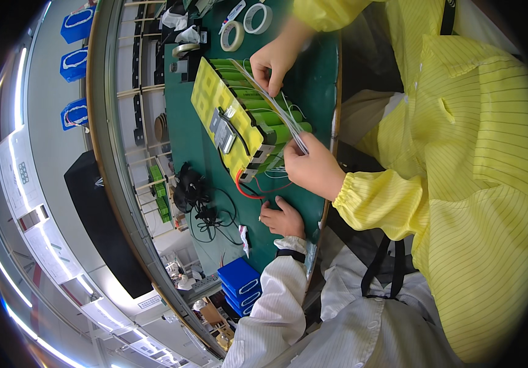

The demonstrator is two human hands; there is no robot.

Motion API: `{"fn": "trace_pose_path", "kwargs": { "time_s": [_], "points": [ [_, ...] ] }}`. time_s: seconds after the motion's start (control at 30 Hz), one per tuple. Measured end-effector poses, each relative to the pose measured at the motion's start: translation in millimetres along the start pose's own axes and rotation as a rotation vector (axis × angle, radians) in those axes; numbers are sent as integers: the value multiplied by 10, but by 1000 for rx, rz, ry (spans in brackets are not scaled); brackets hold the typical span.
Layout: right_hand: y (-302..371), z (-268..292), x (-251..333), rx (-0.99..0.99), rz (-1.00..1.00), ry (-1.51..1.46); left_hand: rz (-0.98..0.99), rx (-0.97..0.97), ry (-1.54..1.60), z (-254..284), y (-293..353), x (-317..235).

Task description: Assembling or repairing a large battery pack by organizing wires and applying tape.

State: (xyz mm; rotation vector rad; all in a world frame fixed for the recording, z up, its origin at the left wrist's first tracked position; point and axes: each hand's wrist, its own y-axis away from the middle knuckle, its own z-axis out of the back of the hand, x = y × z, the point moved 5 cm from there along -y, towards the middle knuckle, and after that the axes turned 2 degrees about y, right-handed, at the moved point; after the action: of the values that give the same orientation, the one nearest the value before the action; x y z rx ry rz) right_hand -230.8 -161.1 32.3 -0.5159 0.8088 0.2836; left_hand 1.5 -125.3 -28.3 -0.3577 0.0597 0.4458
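A battery pack of green cylindrical cells [262, 116] lies tilted on the green mat, with a yellow insulating sheet [205, 92] along one side. A small grey circuit module [223, 134] sits on that sheet. My left hand [314, 167], in a yellow sleeve, is closed around a bundle of thin white wires [291, 126] that runs along the cells. Higher in the picture, my right hand [274, 63] pinches at the same bundle over the pack. Loose white wires curl around the cells. A thick red wire [239, 184] leaves the pack's lower end.
A co-worker's hand [283, 219] in a white sleeve rests on the mat below the pack. Tape rolls [232, 36] lie above it. Black cables [205, 211] tangle at the left. Blue packs [239, 279] are stacked near the co-worker's arm. Shelving stands beyond the table.
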Motion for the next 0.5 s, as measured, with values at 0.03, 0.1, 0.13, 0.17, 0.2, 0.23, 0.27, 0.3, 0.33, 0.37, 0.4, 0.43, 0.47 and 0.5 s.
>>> {"fn": "trace_pose_path", "kwargs": {
  "time_s": [0.03, 0.1, 0.13, 0.17, 0.2, 0.23, 0.27, 0.3, 0.33, 0.37, 0.4, 0.43, 0.47, 0.5],
  "points": [
    [3, -1, -15, -1, 0, 0, -2, -1, 2, 2, -1, -1],
    [18, -5, -27, -12, 42, -25, 3, 1, 1, 5, -5, 4],
    [9, 4, -40, -14, 43, -25, 8, 3, 1, 7, -8, 7],
    [7, 11, -30, -22, -2, -38, 7, 3, 1, 5, -6, 6],
    [9, 16, -20, -32, -47, -51, 4, 1, -2, 4, -6, 5],
    [14, 20, -27, -31, -47, -51, 2, 1, -6, 3, -4, 2],
    [19, 30, -31, -44, -38, -65, 2, 2, -6, 4, -3, 1],
    [24, 39, -36, -58, -30, -80, 6, 6, -3, 4, -5, 3],
    [35, 40, -57, -56, -29, -80, 9, 12, 0, 0, -3, 3],
    [47, 41, -74, -55, -16, -103, 8, 13, 0, -3, -1, -1],
    [56, 41, -90, -55, -3, -126, 9, 13, -2, -7, 1, -3],
    [55, 32, -101, -57, -3, -127, 13, 10, -4, -3, -2, 3],
    [55, 34, -115, -101, -2, -135, 14, 8, -4, 1, -6, 10],
    [57, 46, -128, -146, -1, -143, 15, 5, -3, 7, -11, 15]
  ]
}}
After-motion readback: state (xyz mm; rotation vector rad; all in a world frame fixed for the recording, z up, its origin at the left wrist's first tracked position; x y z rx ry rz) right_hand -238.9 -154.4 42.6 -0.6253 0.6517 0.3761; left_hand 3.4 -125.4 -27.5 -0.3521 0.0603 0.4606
